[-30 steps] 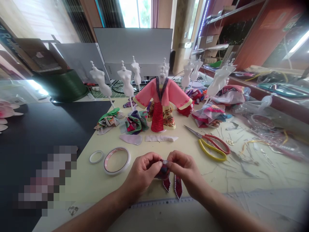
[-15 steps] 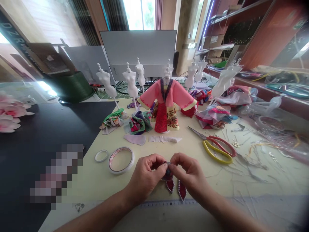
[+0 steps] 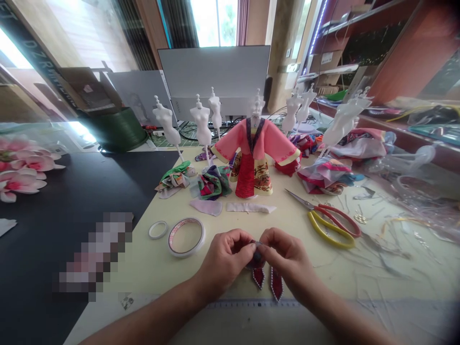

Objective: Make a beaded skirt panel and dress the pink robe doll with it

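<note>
My left hand [image 3: 225,256] and my right hand [image 3: 288,256] meet low in the middle of the head view, thumbs and forefingers pinched together. Between them they hold a small dark red fabric ornament [image 3: 256,262], partly hidden behind the fingers. Below the fingers hang two pointed red tails edged with white beads, a shorter one [image 3: 258,278] and a longer one [image 3: 276,283]. A clear ruler [image 3: 251,304] lies just in front of the hands. Beyond them stands a small dress form wearing a pink wide-sleeved robe [image 3: 237,136] over a red panel.
Scissors [image 3: 330,221] with red and yellow handles lie to the right, near scattered threads. Left of the hands are a tape roll [image 3: 186,237] and a smaller white ring [image 3: 157,230]. Behind are white dress forms [image 3: 201,123], crumpled fabrics [image 3: 214,182] and a monitor [image 3: 215,72].
The whole view has shifted slightly, so everything appears further right. Both hands keep their pinch on the ornament, with only slight finger movement.
</note>
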The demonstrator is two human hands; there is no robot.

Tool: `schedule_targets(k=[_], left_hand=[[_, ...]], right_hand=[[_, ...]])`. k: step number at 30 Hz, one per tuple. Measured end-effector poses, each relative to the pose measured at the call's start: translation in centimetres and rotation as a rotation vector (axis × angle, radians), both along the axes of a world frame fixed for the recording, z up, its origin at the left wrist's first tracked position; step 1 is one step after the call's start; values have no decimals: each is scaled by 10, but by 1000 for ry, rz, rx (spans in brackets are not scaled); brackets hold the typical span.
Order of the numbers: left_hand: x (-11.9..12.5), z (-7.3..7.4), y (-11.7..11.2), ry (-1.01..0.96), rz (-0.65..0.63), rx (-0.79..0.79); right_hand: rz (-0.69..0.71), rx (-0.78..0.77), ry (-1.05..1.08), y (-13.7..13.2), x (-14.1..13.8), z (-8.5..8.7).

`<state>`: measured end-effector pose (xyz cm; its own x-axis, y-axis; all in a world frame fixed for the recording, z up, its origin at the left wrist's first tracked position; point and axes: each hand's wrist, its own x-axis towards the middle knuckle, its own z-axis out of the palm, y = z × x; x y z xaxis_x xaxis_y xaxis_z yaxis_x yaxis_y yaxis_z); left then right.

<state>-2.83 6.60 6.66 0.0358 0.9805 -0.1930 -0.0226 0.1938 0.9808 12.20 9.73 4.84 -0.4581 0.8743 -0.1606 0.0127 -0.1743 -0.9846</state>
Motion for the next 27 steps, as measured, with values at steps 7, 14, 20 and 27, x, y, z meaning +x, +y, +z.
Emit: schedule_targets(k=[7,14,20,27], left_hand=[[0,2,2,-117,-17,-65],[-1,0,3,-190,-25,-92],[0,-1,4,-225,13,-91],[1,3,3,-181,61,-81]], right_hand=[[18,-80,77,2,1,-2],[38,-139,134,6,1,-3],[28,-77,92,5,2,-3],[-298,694,-143,5,4,4]])
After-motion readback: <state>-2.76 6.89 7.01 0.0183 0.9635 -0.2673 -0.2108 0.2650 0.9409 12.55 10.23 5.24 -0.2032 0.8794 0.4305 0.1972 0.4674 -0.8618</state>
